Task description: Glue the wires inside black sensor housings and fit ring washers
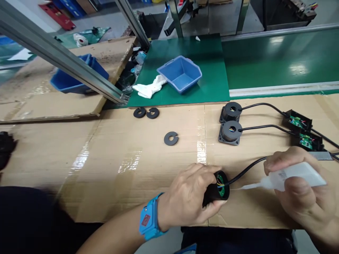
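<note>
My left hand, with a blue strap on the wrist, grips a black round housing tipped so its open end faces right. Inside that end a green circuit board and thin coloured wires show, and a black cable runs out to the right. Between the thumb and fingers of my right hand is a white squeeze bottle. Its thin nozzle points left, with the tip close to the housing's rim; whether it touches I cannot tell.
Two black flanged housings are wired to open black boxes with green boards. Three black slotted rings lie on the cardboard. Farther back are a blue bin, a white cloth and a metal post.
</note>
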Available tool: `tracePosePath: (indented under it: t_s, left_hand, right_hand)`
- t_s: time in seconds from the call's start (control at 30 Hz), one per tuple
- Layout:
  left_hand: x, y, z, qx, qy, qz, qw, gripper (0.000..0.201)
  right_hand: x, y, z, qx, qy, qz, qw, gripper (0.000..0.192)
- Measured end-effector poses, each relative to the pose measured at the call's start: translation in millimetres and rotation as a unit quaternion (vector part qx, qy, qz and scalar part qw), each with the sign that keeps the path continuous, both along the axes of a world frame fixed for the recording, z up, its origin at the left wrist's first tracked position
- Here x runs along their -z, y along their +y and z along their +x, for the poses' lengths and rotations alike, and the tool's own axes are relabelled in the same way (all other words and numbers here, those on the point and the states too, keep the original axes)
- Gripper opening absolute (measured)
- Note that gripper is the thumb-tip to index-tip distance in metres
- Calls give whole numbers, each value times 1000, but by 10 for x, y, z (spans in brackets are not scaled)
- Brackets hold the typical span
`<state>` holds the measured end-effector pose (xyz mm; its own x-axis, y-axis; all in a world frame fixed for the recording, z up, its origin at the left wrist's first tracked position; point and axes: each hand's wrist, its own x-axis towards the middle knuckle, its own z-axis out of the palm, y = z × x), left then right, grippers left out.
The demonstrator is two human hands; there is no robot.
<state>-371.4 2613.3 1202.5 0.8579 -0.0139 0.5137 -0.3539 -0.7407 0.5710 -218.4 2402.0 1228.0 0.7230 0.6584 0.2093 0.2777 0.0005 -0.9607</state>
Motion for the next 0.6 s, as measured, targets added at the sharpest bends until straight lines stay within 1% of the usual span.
tracePosePath:
  t_s: [0.1,0.2,0.33,0.43,0.6]
  left_hand:
    - [-2,-4,-10,1,3,0,1000,47]
    - [-11,-1,-16,0,10,-2,1000,46]
    - [-21,0,-22,0,19,2,1000,46]
    - [-20,0,-25,0,25,9,1000,43]
    - [-13,3,-29,5,39,10,999,39]
  right_hand:
    - [-75,42,-36,-17,-101,1,995,15]
    - [-170,131,-50,-29,-151,-27,988,16]
    - [-220,214,-48,-40,-162,-37,985,21]
    - [-192,229,-49,-40,-162,-38,985,23]
    - [-116,207,-77,-54,-131,-30,989,18]
